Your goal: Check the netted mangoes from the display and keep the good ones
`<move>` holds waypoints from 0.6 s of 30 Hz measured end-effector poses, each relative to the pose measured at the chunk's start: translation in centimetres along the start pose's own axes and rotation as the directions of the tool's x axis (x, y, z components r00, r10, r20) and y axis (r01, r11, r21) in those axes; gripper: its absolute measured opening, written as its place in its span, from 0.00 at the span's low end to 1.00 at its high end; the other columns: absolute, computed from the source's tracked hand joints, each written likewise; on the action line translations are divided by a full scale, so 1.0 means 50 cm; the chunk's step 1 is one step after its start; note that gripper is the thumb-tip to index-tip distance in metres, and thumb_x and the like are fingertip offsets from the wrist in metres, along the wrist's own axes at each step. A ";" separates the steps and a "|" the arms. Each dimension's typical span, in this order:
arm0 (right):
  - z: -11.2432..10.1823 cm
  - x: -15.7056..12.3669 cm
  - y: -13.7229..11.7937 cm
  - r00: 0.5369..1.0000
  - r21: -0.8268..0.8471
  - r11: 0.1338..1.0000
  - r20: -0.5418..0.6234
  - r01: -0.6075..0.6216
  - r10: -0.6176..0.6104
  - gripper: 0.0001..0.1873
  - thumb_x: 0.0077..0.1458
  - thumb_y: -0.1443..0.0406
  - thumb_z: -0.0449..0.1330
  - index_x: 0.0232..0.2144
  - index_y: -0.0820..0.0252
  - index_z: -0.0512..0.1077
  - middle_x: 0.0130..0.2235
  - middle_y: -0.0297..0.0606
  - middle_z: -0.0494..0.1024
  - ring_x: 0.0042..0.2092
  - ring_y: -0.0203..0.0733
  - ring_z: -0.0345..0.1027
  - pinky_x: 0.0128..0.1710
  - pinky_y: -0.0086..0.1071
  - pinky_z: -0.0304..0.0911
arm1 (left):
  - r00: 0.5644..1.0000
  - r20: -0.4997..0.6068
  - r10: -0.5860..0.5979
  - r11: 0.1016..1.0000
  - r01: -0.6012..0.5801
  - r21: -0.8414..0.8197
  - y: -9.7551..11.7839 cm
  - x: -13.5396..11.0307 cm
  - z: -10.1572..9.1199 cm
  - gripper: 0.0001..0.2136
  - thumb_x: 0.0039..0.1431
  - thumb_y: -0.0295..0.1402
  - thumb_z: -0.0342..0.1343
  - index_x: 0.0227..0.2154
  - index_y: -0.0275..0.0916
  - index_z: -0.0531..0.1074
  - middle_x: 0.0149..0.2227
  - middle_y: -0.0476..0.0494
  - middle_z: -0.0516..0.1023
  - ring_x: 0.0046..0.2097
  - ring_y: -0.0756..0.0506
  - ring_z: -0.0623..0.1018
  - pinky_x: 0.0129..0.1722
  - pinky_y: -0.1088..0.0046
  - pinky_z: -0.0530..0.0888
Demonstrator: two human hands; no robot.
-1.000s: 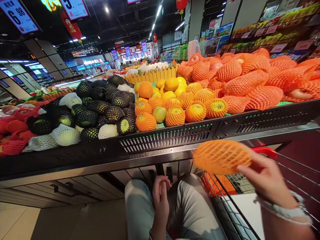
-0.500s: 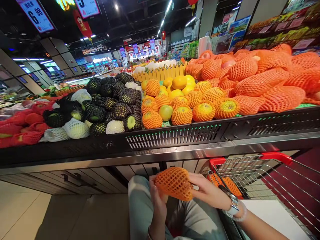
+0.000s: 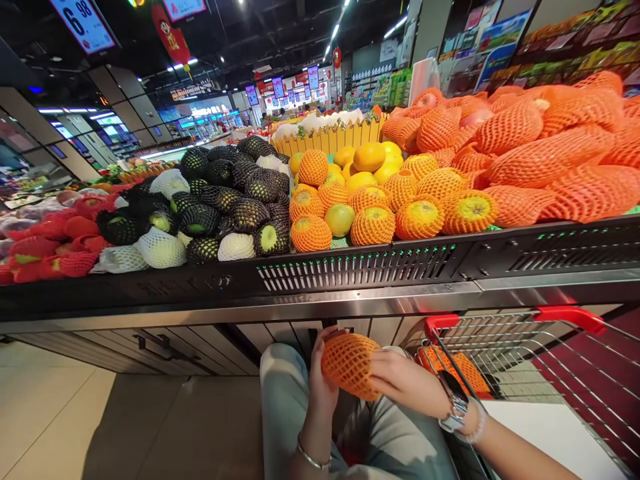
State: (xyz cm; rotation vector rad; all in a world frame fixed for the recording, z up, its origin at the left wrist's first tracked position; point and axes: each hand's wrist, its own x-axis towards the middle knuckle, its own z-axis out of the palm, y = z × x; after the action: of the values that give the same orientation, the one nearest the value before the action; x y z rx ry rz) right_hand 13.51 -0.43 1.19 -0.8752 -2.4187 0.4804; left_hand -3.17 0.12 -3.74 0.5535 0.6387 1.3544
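Observation:
An orange foam-netted fruit (image 3: pixel 350 365) sits between my two hands, low in the middle of the view, above my knees. My left hand (image 3: pixel 323 377) cups it from the left, and a thin metal bangle circles that wrist. My right hand (image 3: pixel 405 381) presses on it from the right, with a watch and a beaded bracelet on the wrist. Just to the right, a wire shopping cart (image 3: pixel 505 353) with a red handle holds more orange netted fruit (image 3: pixel 450 370).
The long produce display (image 3: pixel 350 270) runs across the view, its dark front and steel edge just beyond my hands. It carries black-netted fruit (image 3: pixel 230 207), netted citrus (image 3: pixel 370 223), large orange-netted fruit (image 3: pixel 550 157) and red-netted fruit (image 3: pixel 50 247). A white sheet (image 3: pixel 550 437) lies in the cart.
My right hand has come down and left from the upper right, bringing the netted fruit to my left hand. Both hands now hold it. The view has shifted slightly.

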 end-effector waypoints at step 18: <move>-0.340 0.250 0.116 0.791 -0.287 0.914 -0.609 -0.287 0.057 0.13 0.56 0.68 0.51 0.37 0.56 0.76 0.38 0.36 0.80 0.38 0.41 0.73 0.41 0.35 0.68 | 0.914 0.088 -0.397 0.817 0.395 -0.420 -0.077 0.032 -0.054 0.17 0.56 0.42 0.54 0.44 0.38 0.75 0.51 0.35 0.74 0.56 0.32 0.69 0.57 0.48 0.61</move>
State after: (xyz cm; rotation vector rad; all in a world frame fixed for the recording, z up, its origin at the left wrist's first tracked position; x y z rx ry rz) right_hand 17.93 14.68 16.36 -1.2052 -1.8645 -0.1919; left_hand -2.18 1.17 -8.51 0.0476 0.4059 1.0500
